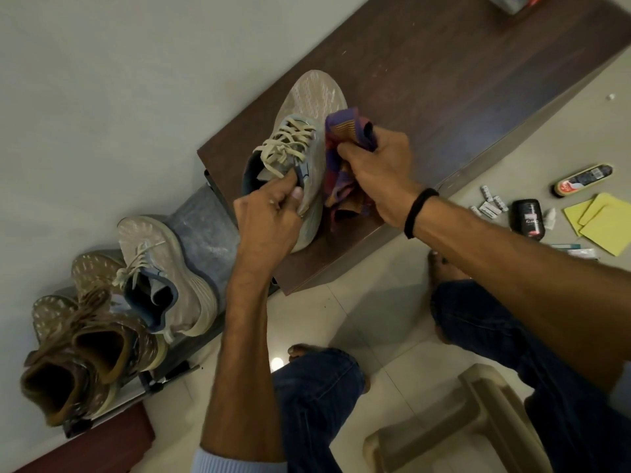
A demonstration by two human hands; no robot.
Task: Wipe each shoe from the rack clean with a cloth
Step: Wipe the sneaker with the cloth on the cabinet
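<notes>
Both curled: left hand (269,213) pinches shoe (312,97), right hand (379,172) seemingly cloth (341,131).

The heel side of the grey shoe (314,93) is covered by the left hand (266,220), and part of the cloth (341,180) is enclosed by the right hand (379,175). A box (512,2) is cut off by the top edge. Print on the small packets (489,208) cannot be read.

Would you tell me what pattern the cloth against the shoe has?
The crumpled cloth is checked in purple, red and orange; head view.
</notes>
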